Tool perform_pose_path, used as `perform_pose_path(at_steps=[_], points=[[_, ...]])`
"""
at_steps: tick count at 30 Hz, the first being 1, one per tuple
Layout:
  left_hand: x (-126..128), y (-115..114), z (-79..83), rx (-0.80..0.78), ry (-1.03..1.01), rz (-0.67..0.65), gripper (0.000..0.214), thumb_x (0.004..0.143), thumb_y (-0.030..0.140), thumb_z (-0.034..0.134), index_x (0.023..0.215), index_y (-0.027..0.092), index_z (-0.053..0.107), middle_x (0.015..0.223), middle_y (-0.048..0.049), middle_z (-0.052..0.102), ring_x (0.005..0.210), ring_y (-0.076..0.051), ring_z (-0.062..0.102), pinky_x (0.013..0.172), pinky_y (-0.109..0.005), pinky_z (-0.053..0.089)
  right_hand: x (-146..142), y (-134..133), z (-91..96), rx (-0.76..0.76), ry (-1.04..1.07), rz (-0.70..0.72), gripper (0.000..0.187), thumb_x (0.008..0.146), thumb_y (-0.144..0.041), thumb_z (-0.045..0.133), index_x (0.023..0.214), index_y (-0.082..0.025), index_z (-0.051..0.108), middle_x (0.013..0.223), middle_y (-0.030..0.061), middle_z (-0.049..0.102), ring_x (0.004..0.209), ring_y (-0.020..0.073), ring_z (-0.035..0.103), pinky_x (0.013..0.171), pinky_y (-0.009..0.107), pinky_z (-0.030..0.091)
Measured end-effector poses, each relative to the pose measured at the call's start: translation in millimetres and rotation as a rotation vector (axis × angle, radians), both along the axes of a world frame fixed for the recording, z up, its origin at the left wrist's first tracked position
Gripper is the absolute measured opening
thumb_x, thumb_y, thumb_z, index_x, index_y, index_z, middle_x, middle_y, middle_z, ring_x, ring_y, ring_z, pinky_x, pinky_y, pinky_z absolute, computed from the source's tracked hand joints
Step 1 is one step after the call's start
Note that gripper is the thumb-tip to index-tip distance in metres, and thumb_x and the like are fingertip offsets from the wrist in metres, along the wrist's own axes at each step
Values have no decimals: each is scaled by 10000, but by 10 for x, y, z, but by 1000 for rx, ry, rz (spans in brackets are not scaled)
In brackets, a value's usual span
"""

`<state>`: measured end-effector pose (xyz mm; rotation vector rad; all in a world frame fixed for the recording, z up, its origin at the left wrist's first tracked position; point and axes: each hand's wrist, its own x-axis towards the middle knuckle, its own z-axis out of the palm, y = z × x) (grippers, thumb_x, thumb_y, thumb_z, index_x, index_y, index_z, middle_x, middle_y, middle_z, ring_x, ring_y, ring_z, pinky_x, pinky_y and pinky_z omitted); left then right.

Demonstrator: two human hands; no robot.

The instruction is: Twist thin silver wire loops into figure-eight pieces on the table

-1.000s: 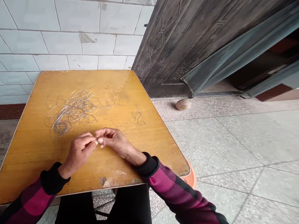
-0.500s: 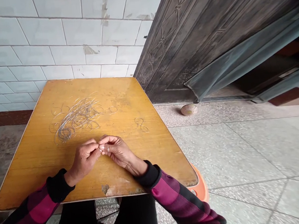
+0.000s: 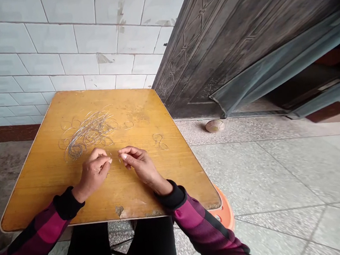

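My left hand point(image 3: 93, 170) is closed in a pinch above the table, a short bit of thin wire showing at its fingertips. Facing it, my right hand point(image 3: 142, 165) pinches thumb against forefinger, and the end of a thin wire point(image 3: 119, 161) shows below the tips. A small gap separates the two hands. Just beyond the left hand lies a tangled pile of thin metal wires point(image 3: 88, 131), some straight, some curled into loops. To the right on the table rests a figure-eight of wire point(image 3: 159, 141). Whether one wire links both hands is too fine to tell.
The wooden table point(image 3: 152, 193) has a chipped front edge and stands against a white tiled wall point(image 3: 70, 65). An orange stool point(image 3: 225, 210) pokes out at its right corner. Beyond are a dark carved door point(image 3: 195, 73), a grey curtain point(image 3: 249, 75) and a rounded stone point(image 3: 214, 126) on the floor.
My hands were touching at the fingertips and have moved apart, the right one shifting right. The wire pile and the figure-eight lie as before; the view has shifted slightly.
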<state>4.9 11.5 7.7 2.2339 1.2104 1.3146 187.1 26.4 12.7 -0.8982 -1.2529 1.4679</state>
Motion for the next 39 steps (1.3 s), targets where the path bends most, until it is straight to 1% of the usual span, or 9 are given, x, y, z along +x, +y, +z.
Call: perform_pose_path(at_steps=[5, 13, 16, 19, 23, 25, 28, 32, 39], points=[[10, 26, -7, 33, 82, 108, 177, 862, 124, 521, 722, 153, 626, 797, -37, 549, 706, -132, 536, 640, -263, 434, -52, -45, -82, 87, -129, -31, 298, 718, -381, 752, 913, -175, 666, 695, -17, 622, 509, 70, 536, 467, 204, 458], [-34, -5, 28, 58, 57, 71, 115, 858, 183, 579, 944, 149, 648, 901, -52, 606, 682, -113, 542, 589, -235, 447, -16, 46, -45, -82, -101, -70, 331, 687, -395, 762, 880, -143, 666, 563, -26, 628, 455, 83, 577, 469, 213, 494], [-114, 16, 113, 73, -35, 138, 125, 854, 186, 582, 948, 157, 659, 959, -51, 606, 629, -85, 501, 569, -227, 426, 23, 69, -10, -119, -65, -48, 319, 668, -391, 776, 843, -145, 673, 604, -26, 636, 458, 70, 570, 454, 201, 484], [-210, 101, 169, -100, -126, 181, 154, 848, 275, 593, 917, 162, 672, 968, -51, 613, 639, -91, 504, 576, -238, 423, 74, 96, -2, -134, -70, 24, 300, 669, -390, 773, 819, -145, 684, 637, -22, 645, 448, 53, 550, 432, 185, 455], [-289, 201, 138, -611, -242, -21, 300, 863, 425, 539, 908, 159, 671, 761, -26, 621, 572, -108, 498, 494, -233, 393, 142, 151, -10, -167, -102, 122, 282, 666, -385, 773, 791, -144, 694, 619, -25, 639, 433, 38, 514, 401, 166, 396], [-292, 209, 100, -698, -228, -123, 366, 838, 461, 566, 1036, 164, 648, 854, -51, 650, 615, -126, 546, 507, -246, 431, 166, 181, -17, -185, -106, 137, 280, 664, -386, 774, 779, -144, 694, 598, -31, 627, 425, 34, 494, 386, 161, 363], [-256, 176, 52, -490, -41, -217, 586, 723, 431, 718, 1237, 204, 555, 1199, -115, 597, 978, -230, 612, 765, -365, 538, 190, 217, -28, -214, -107, 160, 294, 656, -397, 779, 771, -141, 692, 580, -35, 618, 417, 33, 480, 372, 161, 335], [-173, 102, 22, -167, 231, -227, 618, 744, 293, 722, 1315, 229, 493, 1352, -126, 507, 1257, -293, 484, 1036, -487, 436, 206, 238, -43, -210, -72, 129, 318, 651, -417, 783, 780, -142, 692, 577, -39, 615, 417, 35, 480, 373, 162, 337], [-88, 55, -54, -135, 146, -208, 373, 837, 179, 599, 1206, 165, 547, 1090, -107, 636, 857, -161, 672, 725, -306, 596, 195, 197, -51, -181, -81, 152, 321, 665, -418, 783, 814, -145, 704, 610, -30, 628, 448, 41, 513, 397, 156, 385]])
